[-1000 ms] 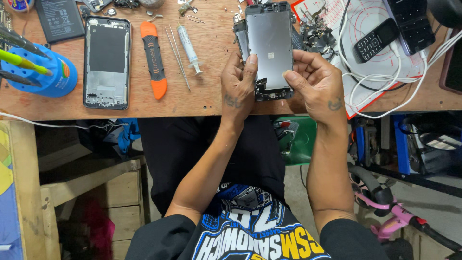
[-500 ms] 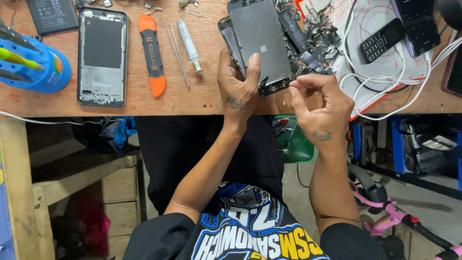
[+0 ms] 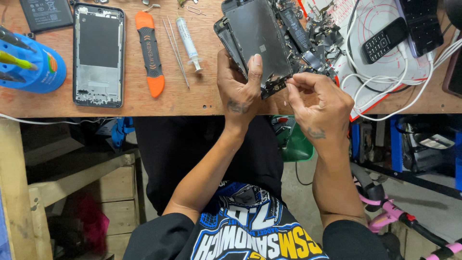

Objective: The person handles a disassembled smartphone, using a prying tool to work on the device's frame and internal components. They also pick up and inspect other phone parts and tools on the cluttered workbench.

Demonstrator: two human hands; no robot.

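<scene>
Our left hand (image 3: pixel 239 89) grips the opened phone (image 3: pixel 260 43); our right hand (image 3: pixel 315 98) pinches its lower edge. Left of the phone lie a syringe (image 3: pixel 188 43), tweezers (image 3: pixel 175 50) and an orange pry tool (image 3: pixel 150 53)

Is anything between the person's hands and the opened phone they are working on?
Nothing visible. The left hand already grips the lifted screen panel, thumb on its back, and the right hand pinches at the panel's lower corner. The tweezers, syringe and orange pry tool lie off to the side on the wooden bench.

wooden bench (image 3: pixel 202 98) | on it: phone frame (image 3: pixel 98 54), orange pry tool (image 3: pixel 150 53), tweezers (image 3: pixel 175 52), syringe (image 3: pixel 188 43), possibly white mat (image 3: pixel 380 62)
</scene>
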